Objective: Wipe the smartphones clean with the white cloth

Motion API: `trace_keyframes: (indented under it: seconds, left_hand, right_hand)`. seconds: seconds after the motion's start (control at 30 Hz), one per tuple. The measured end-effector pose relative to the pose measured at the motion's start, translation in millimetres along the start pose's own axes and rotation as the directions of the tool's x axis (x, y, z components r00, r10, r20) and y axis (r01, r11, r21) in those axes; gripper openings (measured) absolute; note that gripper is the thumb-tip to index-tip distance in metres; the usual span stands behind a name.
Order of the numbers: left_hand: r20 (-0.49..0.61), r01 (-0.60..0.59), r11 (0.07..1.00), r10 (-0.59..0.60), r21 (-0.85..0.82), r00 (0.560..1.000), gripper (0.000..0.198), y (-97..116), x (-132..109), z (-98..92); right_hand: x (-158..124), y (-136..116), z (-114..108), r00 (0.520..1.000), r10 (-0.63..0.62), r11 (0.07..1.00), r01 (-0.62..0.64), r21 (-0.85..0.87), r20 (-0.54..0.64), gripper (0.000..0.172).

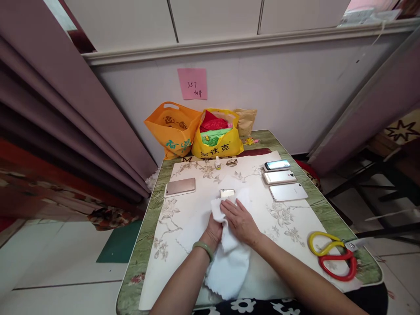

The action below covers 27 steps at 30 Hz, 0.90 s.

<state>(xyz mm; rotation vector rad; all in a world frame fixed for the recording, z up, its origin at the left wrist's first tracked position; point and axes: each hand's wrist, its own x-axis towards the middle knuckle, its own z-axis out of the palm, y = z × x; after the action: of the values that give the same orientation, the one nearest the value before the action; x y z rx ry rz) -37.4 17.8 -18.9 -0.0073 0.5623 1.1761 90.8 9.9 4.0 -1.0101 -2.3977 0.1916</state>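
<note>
A light-coloured smartphone [227, 193] points away from me at the middle of the paper-covered table, its far end showing above a white cloth [229, 267]. My left hand [215, 229], with a green bangle on the wrist, is closed around the near part of the phone through the cloth; its fingertips are hidden. My right hand [241, 221] presses the cloth onto the phone's face with its fingers together. The rest of the cloth hangs down toward my lap.
A rose-gold phone [180, 187] lies to the left. On the right are a blue-screened phone [277, 165], a gold phone [280, 176], a white phone [288, 192] and scissors [336, 253]. Behind stand a small bottle [217, 163], an orange bag [173, 131] and a yellow bag [218, 148].
</note>
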Motion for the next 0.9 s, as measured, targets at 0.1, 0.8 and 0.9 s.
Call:
trace_keyframes:
  seconds: [0.1, 0.8, 0.9]
  left_hand:
    - [0.029, 0.067, 0.997, -0.068, 0.022, 0.997, 0.042, 1, 0, 9.8]
    - [0.099, 0.135, 0.989, -0.141, 0.067, 0.985, 0.046, 0, -8, 13.2]
    - [0.143, 0.155, 0.986, -0.162, 0.057, 0.976, 0.051, 1, -9, 18.1]
  right_hand:
    - [13, 16, 6, 0.99, 0.119, 0.992, -0.122, -0.039, -0.077, 0.044]
    - [9, 21, -1, 0.992, 0.049, 0.997, -0.056, -0.057, -0.113, 0.042]
    - [-3, 35, 3, 0.971, 0.159, 0.984, -0.171, -0.057, -0.179, 0.036]
